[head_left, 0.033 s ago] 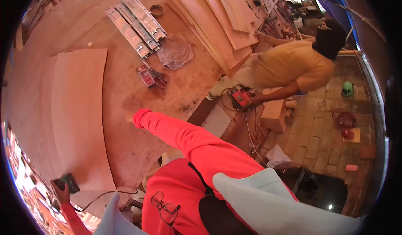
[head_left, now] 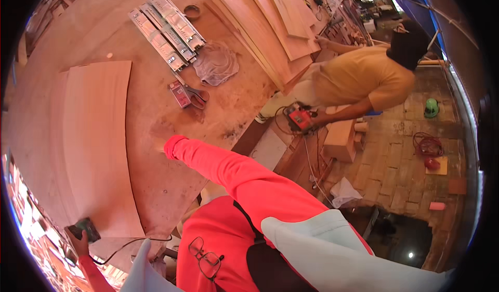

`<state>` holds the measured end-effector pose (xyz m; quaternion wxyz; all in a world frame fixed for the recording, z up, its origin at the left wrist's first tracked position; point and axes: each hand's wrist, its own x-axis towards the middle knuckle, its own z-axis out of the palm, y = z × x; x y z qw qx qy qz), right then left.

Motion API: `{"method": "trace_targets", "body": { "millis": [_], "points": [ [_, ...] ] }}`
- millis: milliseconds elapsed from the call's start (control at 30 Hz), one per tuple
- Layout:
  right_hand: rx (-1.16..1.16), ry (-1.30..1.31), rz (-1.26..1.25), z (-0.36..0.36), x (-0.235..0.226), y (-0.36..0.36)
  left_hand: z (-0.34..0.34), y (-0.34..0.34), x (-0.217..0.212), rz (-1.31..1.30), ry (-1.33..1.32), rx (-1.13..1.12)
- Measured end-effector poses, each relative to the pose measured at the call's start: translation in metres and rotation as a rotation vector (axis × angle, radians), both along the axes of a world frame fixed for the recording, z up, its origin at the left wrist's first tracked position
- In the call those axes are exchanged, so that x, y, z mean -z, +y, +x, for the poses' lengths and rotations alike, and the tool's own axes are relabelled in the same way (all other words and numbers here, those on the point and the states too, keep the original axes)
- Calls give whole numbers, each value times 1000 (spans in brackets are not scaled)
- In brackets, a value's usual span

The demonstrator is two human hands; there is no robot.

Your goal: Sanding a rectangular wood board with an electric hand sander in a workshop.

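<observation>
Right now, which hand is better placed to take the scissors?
The right hand: it lies on the table near the scissors. The left hand holds a green tool far off.

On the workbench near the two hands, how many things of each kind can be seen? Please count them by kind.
Thin wood sheet: 1
Dark power tool, held by the left hand: 1
Scissors: 1
Small red box: 1
Crumpled cloth: 1
Bundle of metal drawer slides: 1
Total: 6
The right hand rests on the workbench.

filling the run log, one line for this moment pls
left hand: grips dark green power tool | right hand: flat on dusty wooden tabletop
</observation>
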<state>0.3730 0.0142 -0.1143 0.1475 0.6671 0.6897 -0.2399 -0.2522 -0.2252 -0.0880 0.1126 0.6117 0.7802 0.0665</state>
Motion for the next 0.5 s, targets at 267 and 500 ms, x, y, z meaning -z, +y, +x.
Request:
{"method": "trace_targets", "body": {
  "millis": [267,500],
  "points": [
    [-38,152,-2,28,11,-4,95,79,-36,-7,-163,17],
    [-21,16,379,30,56,-23,128,184,-26,-38,-287,74]
  ]
}}
